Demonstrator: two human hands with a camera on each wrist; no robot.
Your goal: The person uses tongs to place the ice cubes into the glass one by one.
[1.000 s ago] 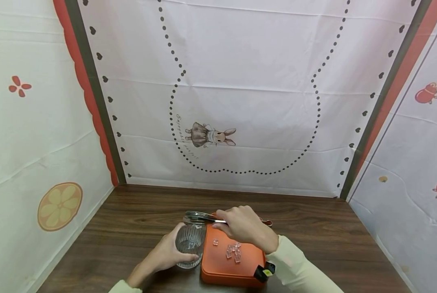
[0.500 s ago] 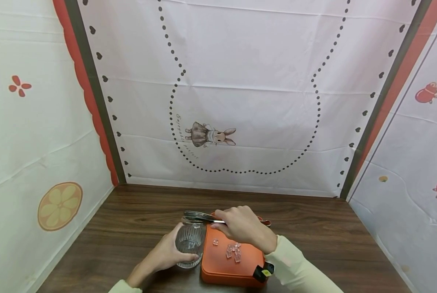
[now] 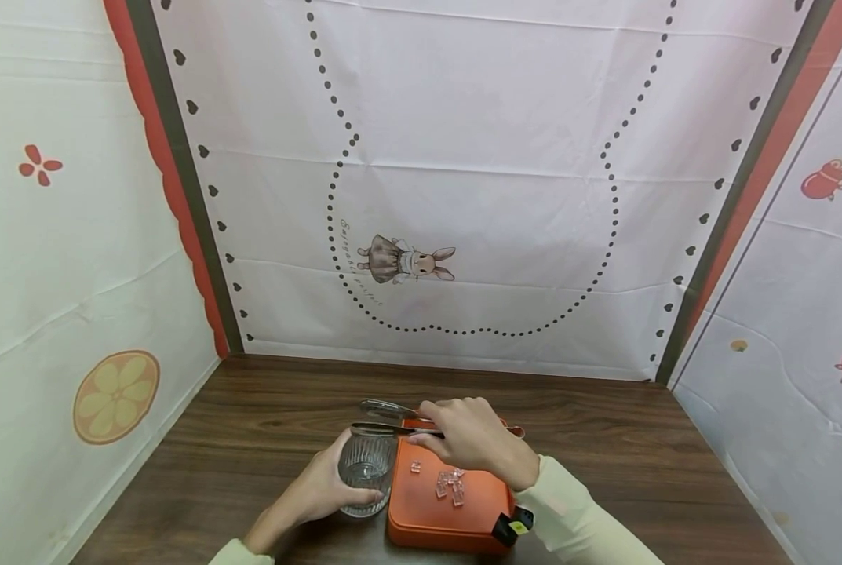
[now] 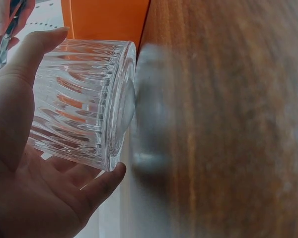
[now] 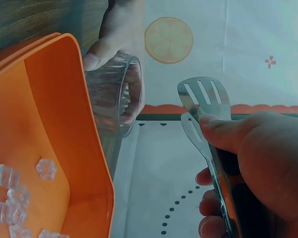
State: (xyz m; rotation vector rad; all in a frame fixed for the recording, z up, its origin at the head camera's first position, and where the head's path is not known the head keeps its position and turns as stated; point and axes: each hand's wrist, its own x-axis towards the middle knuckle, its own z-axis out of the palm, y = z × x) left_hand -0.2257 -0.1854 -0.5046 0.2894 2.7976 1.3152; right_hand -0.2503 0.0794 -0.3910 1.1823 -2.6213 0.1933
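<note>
My left hand grips a clear ribbed glass, fingers round one side and thumb across the other. In the left wrist view, the glass has its base close to the wooden table. My right hand holds metal serving tongs above the glass's mouth. Slots show in one tong head in the right wrist view. The two heads stand apart, and I see nothing between them. Several clear cubes lie in an orange box beside the glass; one cube sits apart from the others.
The dark wooden table extends behind and to both sides of the box. White printed cloth closes off the back and the sides. A small black device is at my right wrist, over the box's near right corner.
The tongs' heads, close together before, have spread apart above the glass. My right hand has shifted very slightly right. My left hand, the glass and the cubes in the box look unmoved.
</note>
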